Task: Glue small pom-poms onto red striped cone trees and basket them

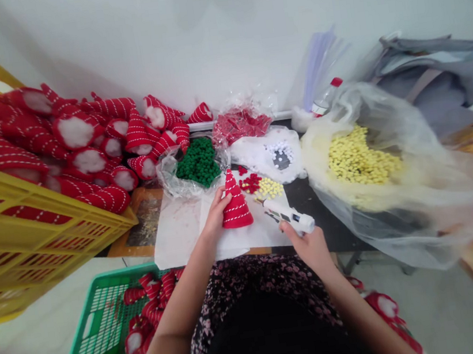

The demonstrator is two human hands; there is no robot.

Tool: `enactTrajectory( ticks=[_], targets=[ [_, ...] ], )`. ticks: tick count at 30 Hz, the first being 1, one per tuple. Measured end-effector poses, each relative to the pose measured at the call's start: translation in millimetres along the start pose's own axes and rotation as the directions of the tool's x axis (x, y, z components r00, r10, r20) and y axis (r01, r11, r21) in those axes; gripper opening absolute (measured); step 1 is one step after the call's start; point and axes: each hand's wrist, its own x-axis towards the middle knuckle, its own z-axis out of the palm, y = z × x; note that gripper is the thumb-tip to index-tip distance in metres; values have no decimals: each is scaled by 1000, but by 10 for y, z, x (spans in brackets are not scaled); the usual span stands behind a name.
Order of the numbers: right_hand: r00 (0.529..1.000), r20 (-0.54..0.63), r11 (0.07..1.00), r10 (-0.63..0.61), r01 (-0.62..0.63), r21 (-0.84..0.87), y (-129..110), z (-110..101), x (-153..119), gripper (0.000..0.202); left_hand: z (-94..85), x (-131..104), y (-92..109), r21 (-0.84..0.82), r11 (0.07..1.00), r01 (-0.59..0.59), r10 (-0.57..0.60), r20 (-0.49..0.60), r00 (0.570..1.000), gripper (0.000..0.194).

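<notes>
My left hand (217,211) grips a red cone (236,206) with white stitched lines by its left side, tip pointing away from me, over white paper (178,231). In my right hand (308,243) is a white glue gun (291,216), its nozzle pointing left towards the cone without touching it. Just beyond them lie small red pompoms (251,182) and pale yellow pompoms (270,187) on the paper. Green pompoms (197,162) fill a clear bag behind the cone.
A yellow crate (42,225) at left holds stuffed red cones (77,131); a green basket (83,336) with more stands below. White pompoms (279,154) lie on plastic. Yellow pompoms (360,158) fill a large bag at right, near a red-capped bottle (328,98).
</notes>
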Motion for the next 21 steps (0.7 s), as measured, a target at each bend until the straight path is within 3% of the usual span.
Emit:
enactTrajectory(
  ticks=[5, 11, 21],
  targets=[
    [991, 101, 996, -84, 80, 39, -95, -62, -137, 30, 38, -11, -1, 30, 1000, -6, 6, 9, 1000, 55],
    [947, 152, 945, -284, 303, -121, -428, 15, -232, 27, 137, -26, 24, 99, 995, -27, 25, 31, 999, 59],
    [931, 177, 891, -319, 359, -279, -469, 76, -220, 36, 187, -39, 18, 175, 982, -71, 71, 5, 997, 58]
  ],
)
